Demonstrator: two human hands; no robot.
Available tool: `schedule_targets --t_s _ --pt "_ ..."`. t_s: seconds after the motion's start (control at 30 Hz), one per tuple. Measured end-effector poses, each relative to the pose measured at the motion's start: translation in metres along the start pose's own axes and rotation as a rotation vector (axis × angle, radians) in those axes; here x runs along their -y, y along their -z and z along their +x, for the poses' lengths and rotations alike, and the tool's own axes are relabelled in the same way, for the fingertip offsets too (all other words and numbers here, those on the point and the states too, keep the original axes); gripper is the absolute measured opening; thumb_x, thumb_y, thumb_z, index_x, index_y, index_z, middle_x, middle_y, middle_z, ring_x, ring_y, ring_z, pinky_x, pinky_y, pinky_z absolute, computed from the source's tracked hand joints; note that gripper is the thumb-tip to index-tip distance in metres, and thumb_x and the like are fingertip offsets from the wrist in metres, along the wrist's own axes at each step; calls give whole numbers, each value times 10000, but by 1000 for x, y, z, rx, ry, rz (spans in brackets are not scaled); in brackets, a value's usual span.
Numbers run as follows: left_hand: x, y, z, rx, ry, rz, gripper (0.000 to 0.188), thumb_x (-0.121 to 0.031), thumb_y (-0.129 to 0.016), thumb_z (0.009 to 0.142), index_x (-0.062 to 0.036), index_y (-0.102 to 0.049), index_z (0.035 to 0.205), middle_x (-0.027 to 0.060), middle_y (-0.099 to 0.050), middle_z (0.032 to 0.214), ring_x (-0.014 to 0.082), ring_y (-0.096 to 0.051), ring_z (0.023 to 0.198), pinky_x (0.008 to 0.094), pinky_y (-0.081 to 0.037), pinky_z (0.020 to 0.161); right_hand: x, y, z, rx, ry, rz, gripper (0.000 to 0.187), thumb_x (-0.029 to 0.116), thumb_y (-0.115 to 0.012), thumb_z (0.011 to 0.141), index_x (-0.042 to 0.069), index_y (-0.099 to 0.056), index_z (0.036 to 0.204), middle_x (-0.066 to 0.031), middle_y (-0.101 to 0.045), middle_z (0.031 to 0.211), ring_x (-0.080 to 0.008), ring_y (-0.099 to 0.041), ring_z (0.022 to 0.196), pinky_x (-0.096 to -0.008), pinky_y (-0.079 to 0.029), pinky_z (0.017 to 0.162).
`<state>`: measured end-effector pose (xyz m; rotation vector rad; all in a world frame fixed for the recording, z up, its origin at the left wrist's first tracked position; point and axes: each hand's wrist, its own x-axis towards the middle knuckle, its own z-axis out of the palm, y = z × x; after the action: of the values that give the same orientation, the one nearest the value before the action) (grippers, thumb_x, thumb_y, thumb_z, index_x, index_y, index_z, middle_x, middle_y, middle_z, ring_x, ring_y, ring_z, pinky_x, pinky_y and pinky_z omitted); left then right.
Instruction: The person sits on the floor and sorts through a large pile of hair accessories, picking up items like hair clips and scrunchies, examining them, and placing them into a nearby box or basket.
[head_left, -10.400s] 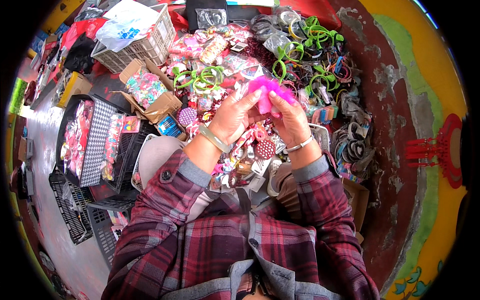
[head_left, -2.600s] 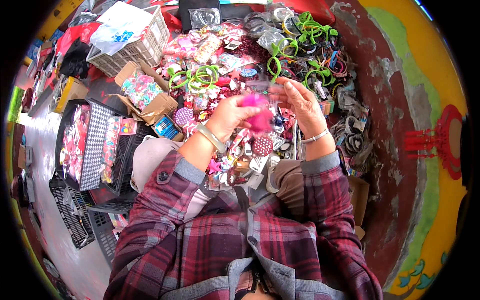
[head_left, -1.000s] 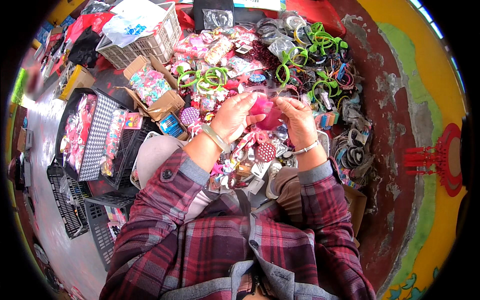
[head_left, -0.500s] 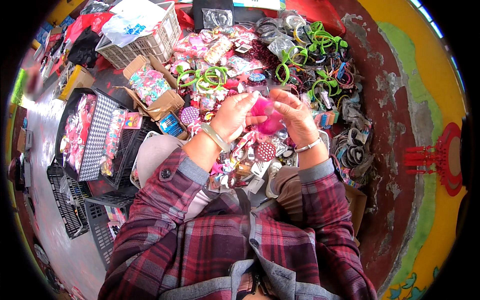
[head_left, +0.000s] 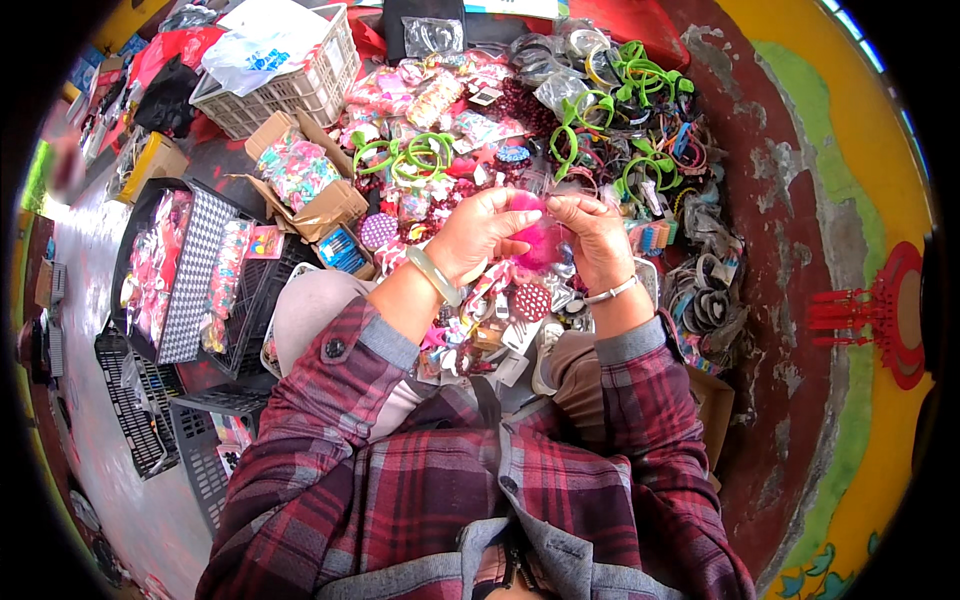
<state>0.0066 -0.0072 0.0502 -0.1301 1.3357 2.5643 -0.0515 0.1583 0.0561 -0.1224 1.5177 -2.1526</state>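
Note:
A bright pink fluffy piece, perhaps a pom-pom, hangs between my hands, seemingly in clear plastic. My left hand pinches its left side between thumb and fingers. At its upper right, my right hand has thumb and fingertips closed together on the clear plastic edge. Beneath them lies a dense heap of hair accessories. A polka-dot red piece sits just below the pink one, and green headbands lie beyond my left hand.
More green headbands and dark hoops pile up at the far right. At left are an opened cardboard box, a houndstooth-sided bin and black crates. A pale plastic crate stands farther back. The worn red wall curves along the right.
My right hand's fingers have closed into a pinch at the plastic's upper edge. My left fingers have shifted slightly on the pink fluffy piece.

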Motion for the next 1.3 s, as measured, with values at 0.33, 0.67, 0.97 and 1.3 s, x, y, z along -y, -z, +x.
schedule_targets --t_s 0.33,0.67,0.97,1.3 --pt "7 14 8 -122 -107 -125 243 -141 -462 911 7 -530 1091 100 -577 1059 165 -591 928 263 -518 774 8 -7 2 -164 497 -385 356 191 -689 736 51 -615 1055 -154 -413 1298 -239 -401 1186 -338 -320 973" --pt "8 4 0 7 -169 75 305 -142 -417 931 19 -469 1185 109 -568 1039 200 -600 887 304 -541 749 19 -12 -4 20 849 -1244 377 427 -685 670 204 -673 974 -237 -169 1417 -440 -39 1318 -487 -130 1055" --pt "7 0 -2 48 -195 210 332 -139 -389 939 5 -430 1235 120 -540 1081 216 -603 887 301 -543 758 17 -5 -1 21 739 -1143 413 480 -677 674 181 -669 959 -240 -199 1406 -438 -69 1315 -494 -151 1049" --pt "7 -2 -2 26 -271 190 286 -147 -414 933 10 -502 1156 91 -551 1068 172 -584 914 285 -540 753 19 1 -4 -25 737 -1479 467 532 -675 645 97 -691 814 -241 -333 1340 -438 -186 1288 -453 -238 1029"
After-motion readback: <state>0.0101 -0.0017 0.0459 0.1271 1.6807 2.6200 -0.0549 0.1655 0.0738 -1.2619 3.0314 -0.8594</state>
